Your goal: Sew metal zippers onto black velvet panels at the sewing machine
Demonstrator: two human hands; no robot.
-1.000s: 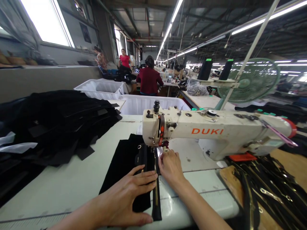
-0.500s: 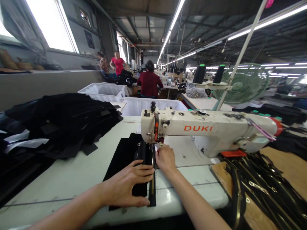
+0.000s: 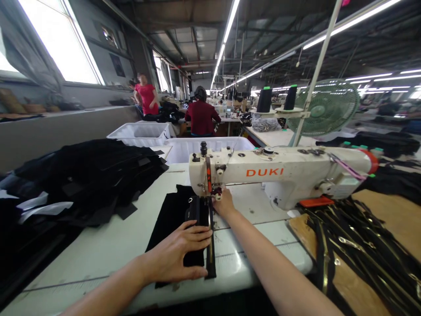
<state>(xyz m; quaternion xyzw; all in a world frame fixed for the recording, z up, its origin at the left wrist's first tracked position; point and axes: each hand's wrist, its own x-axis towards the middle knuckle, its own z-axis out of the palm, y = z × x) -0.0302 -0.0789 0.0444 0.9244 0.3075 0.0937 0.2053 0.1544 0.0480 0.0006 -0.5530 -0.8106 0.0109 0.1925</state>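
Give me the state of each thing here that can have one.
left hand, open, flat on the black cloth
right hand, at the sewing machine, fingers partly hidden
black cloth, spread flat
zipper, laid straight; closed or open unclear
sewing machine, whether running unclear
cloth pile, stacked unevenly
zipper heap, loose, overlapping
thread cones, upright
fan, upright; spinning unclear

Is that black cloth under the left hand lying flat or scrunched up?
Flat: the black cloth panel lies smooth on the pale green tabletop, the left hand spread over it. Cannot tell about folds underneath.

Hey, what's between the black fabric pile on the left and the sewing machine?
In the head view, pale tabletop, then a black fabric panel under the left hand.
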